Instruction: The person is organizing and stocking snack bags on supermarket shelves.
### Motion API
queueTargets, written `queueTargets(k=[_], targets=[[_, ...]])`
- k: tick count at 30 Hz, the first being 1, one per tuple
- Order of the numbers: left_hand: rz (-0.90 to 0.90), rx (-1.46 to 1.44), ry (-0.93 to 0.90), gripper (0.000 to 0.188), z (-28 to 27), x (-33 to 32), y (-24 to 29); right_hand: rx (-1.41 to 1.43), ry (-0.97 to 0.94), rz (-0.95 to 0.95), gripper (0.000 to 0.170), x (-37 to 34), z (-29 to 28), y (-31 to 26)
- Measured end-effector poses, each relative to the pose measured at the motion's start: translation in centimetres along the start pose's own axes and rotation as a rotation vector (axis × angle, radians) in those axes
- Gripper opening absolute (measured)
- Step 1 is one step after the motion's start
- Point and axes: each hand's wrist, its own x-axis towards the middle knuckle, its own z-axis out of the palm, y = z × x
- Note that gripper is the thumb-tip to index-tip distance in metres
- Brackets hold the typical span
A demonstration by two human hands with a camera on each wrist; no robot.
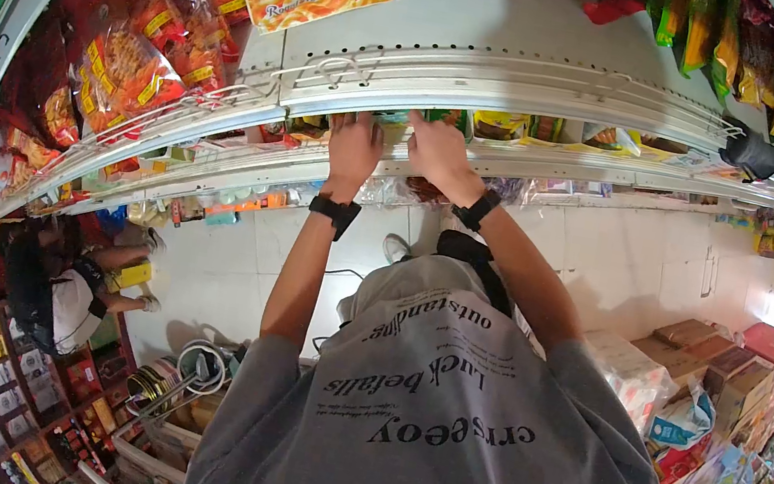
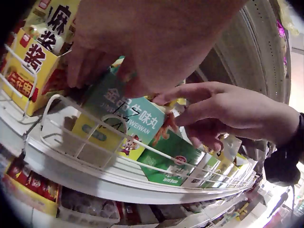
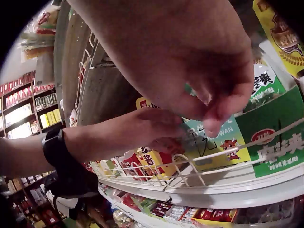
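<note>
In the left wrist view, a teal-and-yellow snack box [image 2: 111, 121] with handwriting on its front stands behind the white wire rail of a shelf. My left hand [image 1: 354, 148] reaches over it from above and grips its left side. The right hand [image 1: 441, 157] pinches near its upper right corner, thumb in front of the printed face in the right wrist view. Left of the box stands a yellow sesame-sauce snack box [image 2: 38, 71]; close on its right is a green snack box [image 2: 171, 156]. The fingers partly hide the top of the teal box.
A wire rail [image 2: 90, 142] runs along the shelf front. Another shelf [image 1: 534, 78] with bagged snacks overhangs the hands. Packaged goods line a lower level. Stacked cartons [image 1: 703, 358] stand on the floor at right; another person [image 1: 75, 294] crouches at left.
</note>
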Motion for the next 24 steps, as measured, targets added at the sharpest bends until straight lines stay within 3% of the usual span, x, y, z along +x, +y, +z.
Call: queueTargets(k=[2,3,4,6,12,14,16,22,24], targets=[[0.013,-0.093,-0.112,0.022,-0.3,0.1,-0.8,-0.065,0.064,-0.037,0.029,0.3,0.1,-0.2],[0.079,-0.108,0.017,0.017,0.0,0.1,-0.7,-0.075,0.045,-0.005,0.026,0.3,0.2,-0.3],[0.079,-0.110,0.016,0.017,-0.3,0.0,-0.7,-0.076,0.044,-0.004,0.026,0.4,0.7,-0.2],[0.034,-0.174,-0.114,0.012,-1.0,0.1,-0.9,-0.126,0.130,-0.041,0.018,0.8,1.6,0.3],[0.021,-0.156,-0.179,0.007,-2.5,-1.0,-0.5,-0.091,0.117,-0.052,0.004,-0.5,0.7,-0.6],[0.006,-0.163,-0.237,0.007,-2.3,-2.0,-0.5,-0.076,0.099,-0.068,0.005,-1.9,0.0,-0.7],[0.041,-0.190,-0.152,0.008,-2.2,-3.0,-0.5,-0.057,0.083,-0.091,0.005,-2.4,-0.3,-1.0],[-0.023,-0.211,-0.163,0.011,-2.4,-3.1,-0.1,-0.100,0.060,-0.071,0.007,-2.4,0.3,-1.2],[-0.058,-0.247,-0.148,0.014,-2.6,-4.0,0.8,-0.111,-0.022,-0.026,0.018,-3.3,0.6,-1.1]])
